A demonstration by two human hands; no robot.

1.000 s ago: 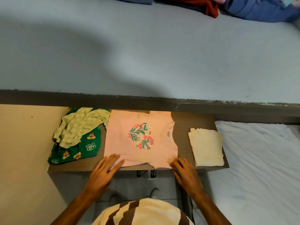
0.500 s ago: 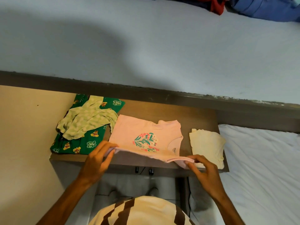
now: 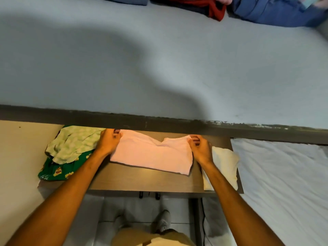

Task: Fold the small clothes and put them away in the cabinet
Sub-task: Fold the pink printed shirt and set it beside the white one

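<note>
A small pink T-shirt [image 3: 150, 153] lies folded in half on the brown table [image 3: 142, 181], its plain back showing and the flower print hidden. My left hand [image 3: 109, 141] pinches its far left corner. My right hand [image 3: 199, 146] pinches its far right corner. A folded cream garment [image 3: 223, 166] lies to the right of the shirt, partly under my right forearm. On the left, a crumpled pale green garment [image 3: 74, 142] rests on a dark green printed one [image 3: 58, 171].
The table stands against a grey-blue wall with a dark skirting band [image 3: 159, 121]. A bed with a white sheet [image 3: 284, 183] adjoins the table on the right. Clothes in red and blue [image 3: 266, 9] lie along the top edge. A beige surface [image 3: 21, 157] borders the table's left.
Both hands lifted the near hem of the pink T-shirt and carried it over to the far edge, folding the shirt in half. The flower print is now covered.
</note>
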